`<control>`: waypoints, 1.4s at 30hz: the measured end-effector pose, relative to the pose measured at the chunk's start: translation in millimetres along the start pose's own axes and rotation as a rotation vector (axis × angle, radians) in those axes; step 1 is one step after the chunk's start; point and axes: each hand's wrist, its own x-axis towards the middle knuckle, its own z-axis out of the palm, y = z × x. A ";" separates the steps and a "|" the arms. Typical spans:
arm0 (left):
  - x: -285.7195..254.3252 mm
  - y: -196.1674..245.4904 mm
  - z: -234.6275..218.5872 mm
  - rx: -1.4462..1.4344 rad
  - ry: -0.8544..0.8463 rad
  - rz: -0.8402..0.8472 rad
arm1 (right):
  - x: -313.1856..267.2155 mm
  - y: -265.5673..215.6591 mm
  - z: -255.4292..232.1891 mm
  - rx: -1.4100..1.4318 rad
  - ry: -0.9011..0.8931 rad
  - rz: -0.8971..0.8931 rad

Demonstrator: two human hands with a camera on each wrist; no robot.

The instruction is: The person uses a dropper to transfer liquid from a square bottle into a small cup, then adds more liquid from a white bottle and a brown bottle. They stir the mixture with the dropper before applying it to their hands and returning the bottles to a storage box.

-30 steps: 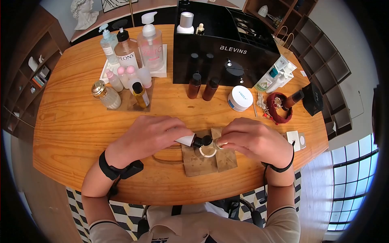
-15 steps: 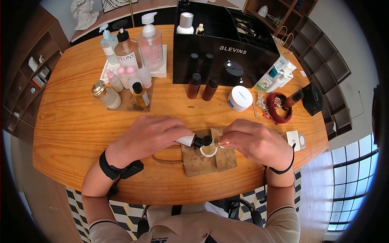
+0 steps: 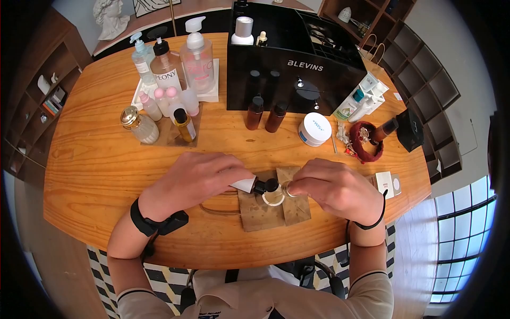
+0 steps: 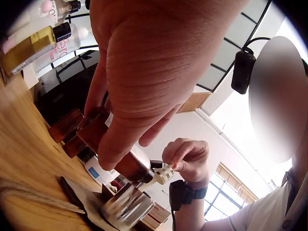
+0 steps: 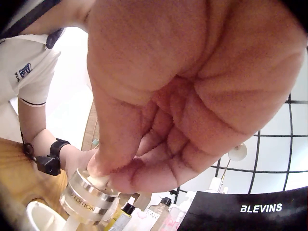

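Note:
My left hand (image 3: 199, 178) grips a brown bottle (image 4: 134, 166) with a pale label, tipped sideways so its black neck points right. Between the thumb and fingers of my right hand (image 3: 337, 189) is the white bulb of a dropper (image 5: 89, 197) with a shiny gold-and-silver collar. Its pale tube points down, close over a clear glass jar (image 4: 127, 207). Seen from the head, the jar's pale rim (image 3: 273, 203) shows just below the bottle's black end. The jar stands on a flattened brown paper bag (image 3: 260, 220).
A black BLEVINS case (image 3: 297, 69) stands behind, with two brown bottles (image 3: 255, 114) before it. Pump bottles (image 3: 199, 64) and smaller bottles stand at the left. To the right are a white tub (image 3: 315, 130), a red ring-shaped band (image 3: 366, 154) and a small white box (image 3: 383, 184).
My right hand has shifted slightly to the right and toward the table's front edge with the dropper. The left hand and its bottle have stayed nearly still.

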 end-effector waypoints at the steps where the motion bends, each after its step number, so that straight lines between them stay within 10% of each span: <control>1: 0.0 -0.1 0.1 0.000 -0.001 0.001 | 0.0 0.3 0.6 0.002 -0.009 0.012; 42: 1.2 2.3 5.5 0.084 0.054 0.035 | 3.2 3.2 -0.5 -0.008 -0.029 0.025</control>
